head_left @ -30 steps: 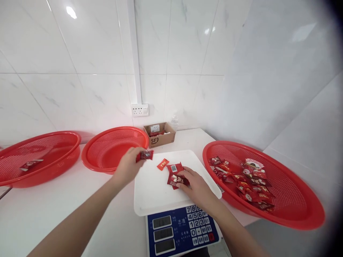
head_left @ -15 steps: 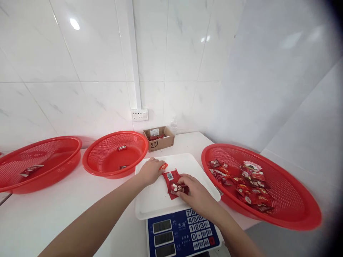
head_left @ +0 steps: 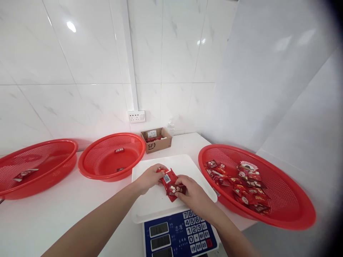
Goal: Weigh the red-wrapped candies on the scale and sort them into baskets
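Note:
Over the white tray (head_left: 146,207) of a scale, both of my hands are close together. My left hand (head_left: 150,177) is closed on a small orange-red packet (head_left: 162,171), mostly covered by the fingers. My right hand (head_left: 191,192) pinches a dark red candy packet (head_left: 177,188) with white lettering. Under that one lies a flat red packet (head_left: 169,178) with a white barcode label, its left edge by my left fingertips. Whether the left fingers also grip the flat packet is unclear.
The scale's blue keypad panel (head_left: 178,235) faces me. A red basket (head_left: 284,178) of mixed packets stands right. Two more red baskets, one mid-left (head_left: 107,167) and one far left (head_left: 53,171), hold a few packets. Behind the tray sits a cardboard box (head_left: 160,144) of packets.
My left hand has picked the small orange-red packet off the tray and drawn it against the flat red packet. The right hand keeps its hold. The view has shifted slightly.

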### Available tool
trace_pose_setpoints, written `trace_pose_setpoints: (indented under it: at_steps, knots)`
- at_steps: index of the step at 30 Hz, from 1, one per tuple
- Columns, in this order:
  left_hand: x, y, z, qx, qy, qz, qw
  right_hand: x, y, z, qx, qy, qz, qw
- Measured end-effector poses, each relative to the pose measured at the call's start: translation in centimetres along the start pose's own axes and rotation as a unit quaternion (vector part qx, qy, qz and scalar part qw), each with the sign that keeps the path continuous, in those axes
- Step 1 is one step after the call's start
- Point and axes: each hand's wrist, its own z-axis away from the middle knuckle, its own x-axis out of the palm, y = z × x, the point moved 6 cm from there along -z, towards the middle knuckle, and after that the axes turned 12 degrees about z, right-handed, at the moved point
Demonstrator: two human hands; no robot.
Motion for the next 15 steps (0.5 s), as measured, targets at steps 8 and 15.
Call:
trace_pose_setpoints:
  at_steps: [8, 15]
  knots:
    - [-0.1, 0.0, 1.4, -0.033, -0.016, 0.167, 0.985, 0.2, -1.0, 0.0, -0.057, 0.016, -0.08, 0.995]
    - [1.5, 1.1, 3.0, 0.016, -0.069, 0.116, 0.991, 0.2, -1.0, -0.1, -0.054, 0.031, -0.072, 0.995]
